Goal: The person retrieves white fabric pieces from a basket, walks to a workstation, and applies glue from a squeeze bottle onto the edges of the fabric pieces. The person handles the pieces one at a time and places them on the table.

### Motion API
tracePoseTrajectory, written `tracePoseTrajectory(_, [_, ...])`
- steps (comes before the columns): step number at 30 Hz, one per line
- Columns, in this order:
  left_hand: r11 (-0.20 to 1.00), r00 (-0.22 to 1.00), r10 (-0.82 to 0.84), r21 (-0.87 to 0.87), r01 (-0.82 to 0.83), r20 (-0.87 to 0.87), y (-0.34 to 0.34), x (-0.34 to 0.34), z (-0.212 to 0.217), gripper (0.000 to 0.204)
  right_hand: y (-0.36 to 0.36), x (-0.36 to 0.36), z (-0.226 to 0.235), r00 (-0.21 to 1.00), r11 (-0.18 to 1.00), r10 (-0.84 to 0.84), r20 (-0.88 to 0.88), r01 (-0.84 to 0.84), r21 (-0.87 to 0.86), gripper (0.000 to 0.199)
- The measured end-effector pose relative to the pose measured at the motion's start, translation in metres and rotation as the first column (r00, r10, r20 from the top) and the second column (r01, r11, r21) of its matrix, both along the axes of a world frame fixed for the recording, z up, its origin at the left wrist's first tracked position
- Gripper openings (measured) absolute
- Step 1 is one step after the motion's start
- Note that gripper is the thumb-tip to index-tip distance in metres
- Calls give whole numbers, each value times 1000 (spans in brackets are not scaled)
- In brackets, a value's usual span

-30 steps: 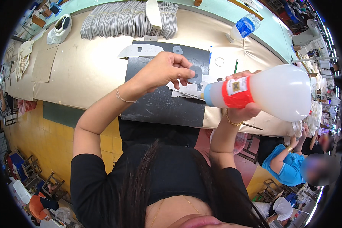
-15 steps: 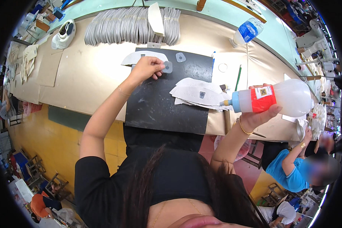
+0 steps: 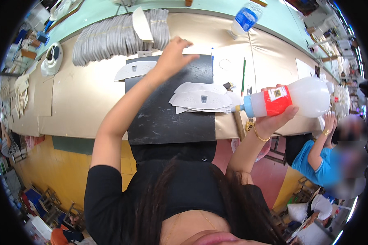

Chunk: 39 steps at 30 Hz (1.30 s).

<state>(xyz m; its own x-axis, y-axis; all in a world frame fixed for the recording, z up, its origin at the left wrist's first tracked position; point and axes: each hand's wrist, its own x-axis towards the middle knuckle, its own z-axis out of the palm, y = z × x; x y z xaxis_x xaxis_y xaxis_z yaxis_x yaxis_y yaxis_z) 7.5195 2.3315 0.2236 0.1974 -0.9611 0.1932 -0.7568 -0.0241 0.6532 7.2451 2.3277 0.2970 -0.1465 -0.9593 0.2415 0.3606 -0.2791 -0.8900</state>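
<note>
Over the far part of the black mat [image 3: 163,122], my left hand [image 3: 176,59] is raised with thumb and fingers apart, and nothing shows between them. My right hand [image 3: 280,114] grips a translucent white squeeze bottle [image 3: 308,98] with a red label and light blue cap. The bottle lies sideways, its nozzle pointing left beside a stack of pale, perforated curved pieces [image 3: 188,98]. A small grey patch [image 3: 204,99] sits on the top piece. Left of my left wrist, another curved piece [image 3: 145,67] with a grey patch overlaps the mat's edge.
A long banded row of grey pieces [image 3: 106,45] stands at the back, a loose cream piece [image 3: 142,24] on top. A water bottle [image 3: 246,18], green pencil [image 3: 243,75] and white shoe-shaped object [image 3: 52,59] are on the table. A person in blue [image 3: 310,157] sits at right.
My left hand has opened and lifted away; the grey patch it pinched no longer shows. The view has shifted, while my right hand still holds the bottle near the stack.
</note>
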Motion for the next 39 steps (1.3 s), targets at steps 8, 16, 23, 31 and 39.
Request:
tracePoseTrajectory(8, [828, 910, -383, 379, 414, -158, 29, -33, -8, 95, 0, 6, 16, 994, 995, -99, 40, 99, 1, 77])
tracePoseTrajectory(16, [581, 859, -451, 652, 488, -241, 17, -46, -2, 93, 10, -30, 16, 983, 990, -139, 122, 139, 13, 74])
tracePoseTrajectory(23, [663, 856, -500, 579, 475, -130, 40, -57, 4, 90, 16, -45, 15, 992, 998, -59, 107, 59, 12, 74])
tracePoseTrajectory(31, [716, 875, -329, 510, 477, -355, 61, -51, 11, 91, 21, -43, 19, 979, 992, -126, 157, 123, 27, 70])
tracePoseTrajectory(39, [703, 869, -234, 542, 461, -436, 153, 16, 122, 71, 18, -51, 20, 980, 989, -147, 133, 149, -2, 67])
